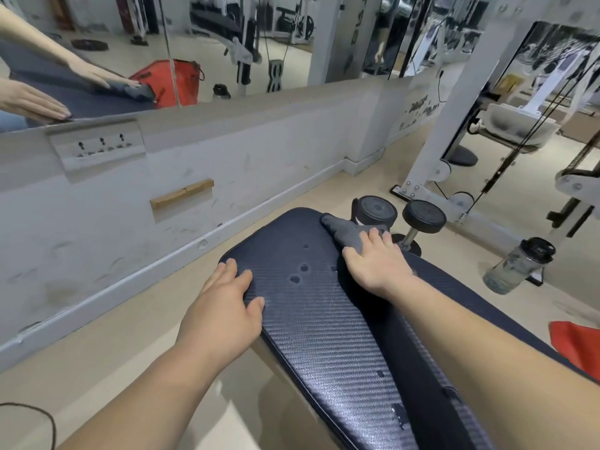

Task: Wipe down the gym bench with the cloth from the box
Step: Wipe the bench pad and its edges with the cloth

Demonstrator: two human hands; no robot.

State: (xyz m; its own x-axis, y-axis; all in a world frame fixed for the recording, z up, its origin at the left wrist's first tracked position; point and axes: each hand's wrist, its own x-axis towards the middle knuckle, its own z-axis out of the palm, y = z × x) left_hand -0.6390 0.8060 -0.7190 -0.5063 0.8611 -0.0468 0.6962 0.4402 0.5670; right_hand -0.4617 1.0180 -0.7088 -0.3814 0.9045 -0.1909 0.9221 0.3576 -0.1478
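Dark textured gym bench (311, 319), scuffed; grey cloth (345, 233) bunched flat at far end.

We see two bare forearms reaching in from the lower edge of the view over the dark blue woven-texture padded gym bench (311, 319), and neither one wears a sleeve, watch, band or glove. The left hand (224, 306) on the bench's left side and the right hand (378, 263) on its right side carry no rings that we can make out. Fingernails look short and unpainted here, though in the wall mirror (194, 43) beyond the bench they appear dark.
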